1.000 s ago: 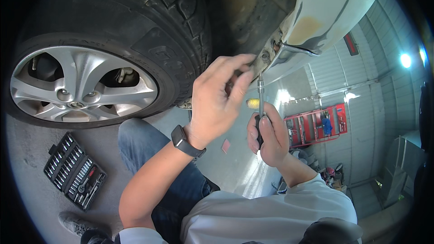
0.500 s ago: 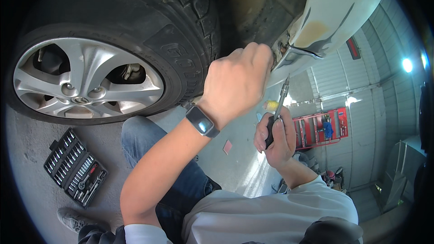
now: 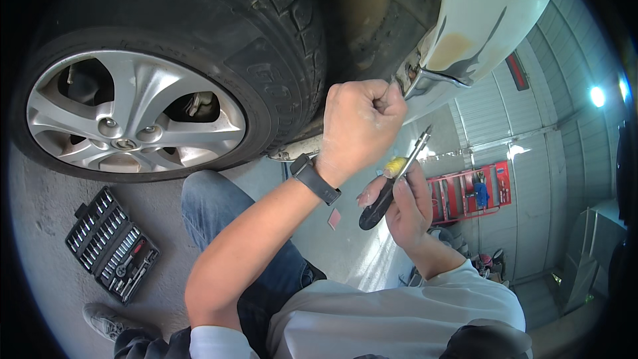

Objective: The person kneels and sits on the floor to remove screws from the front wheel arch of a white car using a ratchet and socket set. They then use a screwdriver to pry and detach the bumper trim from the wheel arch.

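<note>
Our left hand [image 3: 359,126] closes in a fist, fingertips pinching the torn lower edge of the white bumper [image 3: 465,33] beside the tyre [image 3: 266,40], steadying it. Further right, our right hand [image 3: 409,209] grips a screwdriver [image 3: 395,176], tip angled up toward that edge.

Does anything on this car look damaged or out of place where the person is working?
Yes. The lower edge of the white bumper by the tyre looks scuffed and stained brownish, and a dark trim strip hangs loose from it. The left hand grips that torn edge, while the right hand holds a screwdriver.
</note>
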A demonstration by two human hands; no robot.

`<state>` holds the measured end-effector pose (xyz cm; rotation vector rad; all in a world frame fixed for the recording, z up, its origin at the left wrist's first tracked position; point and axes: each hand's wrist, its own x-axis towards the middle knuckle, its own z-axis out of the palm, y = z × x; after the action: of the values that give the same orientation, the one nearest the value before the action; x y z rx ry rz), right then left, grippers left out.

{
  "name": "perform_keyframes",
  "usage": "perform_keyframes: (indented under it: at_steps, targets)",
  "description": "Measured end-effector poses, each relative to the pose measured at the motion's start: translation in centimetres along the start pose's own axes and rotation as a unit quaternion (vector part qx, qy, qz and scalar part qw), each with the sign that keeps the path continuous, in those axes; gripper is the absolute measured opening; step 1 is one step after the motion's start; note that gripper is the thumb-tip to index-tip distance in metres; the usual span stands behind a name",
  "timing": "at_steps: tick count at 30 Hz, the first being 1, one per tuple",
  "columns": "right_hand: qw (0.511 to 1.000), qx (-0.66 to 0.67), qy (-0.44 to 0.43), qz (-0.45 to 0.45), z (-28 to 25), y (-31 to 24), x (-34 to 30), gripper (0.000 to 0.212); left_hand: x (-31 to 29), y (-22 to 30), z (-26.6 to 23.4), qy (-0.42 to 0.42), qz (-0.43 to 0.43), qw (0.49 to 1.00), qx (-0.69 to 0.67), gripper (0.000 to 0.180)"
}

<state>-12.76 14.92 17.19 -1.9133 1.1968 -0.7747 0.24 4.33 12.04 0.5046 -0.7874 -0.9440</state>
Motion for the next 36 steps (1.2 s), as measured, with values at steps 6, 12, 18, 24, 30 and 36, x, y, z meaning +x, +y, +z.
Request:
perform_keyframes:
  at_steps: [6, 12, 18, 24, 30, 36]
  targets:
    - [0.994, -0.044, 0.094, -0.031, -0.5, 0.4, -1.0, 0.030, -4.6, 0.9, -1.7, -0.060, 0.082, 0.994, -0.041, 0.021]
    - [0.989, -0.108, 0.036, -0.098, -0.5, 0.3, 0.2, 0.032, -6.3, 0.7, -7.4, -0.224, 0.028, 0.877, 0.423, 0.022]
    - [0.998, 0.015, 0.063, 0.010, 2.3, -0.8, 2.5, 0.034, -8.1, 3.4, -7.4, -0.244, -0.080, 0.966, 0.023, 0.031]
    - [0.990, -0.119, 0.014, -0.072, 0.4, -0.6, 3.8, 0.031, -7.9, 3.4, -8.9, -0.137, -0.075, 0.984, 0.087, 0.036]
    - [0.887, -0.287, 0.128, -0.338, -6.7, -1.5, 6.3, 0.028, -6.0, 1.7, -10.0, -0.122, -0.013, 0.983, 0.134, 0.034]
    - [0.794, -0.367, 0.186, -0.448, -11.7, -4.9, 10.4, 0.031, -4.7, 2.0, -9.1, -0.146, -0.034, 0.984, 0.099, 0.028]
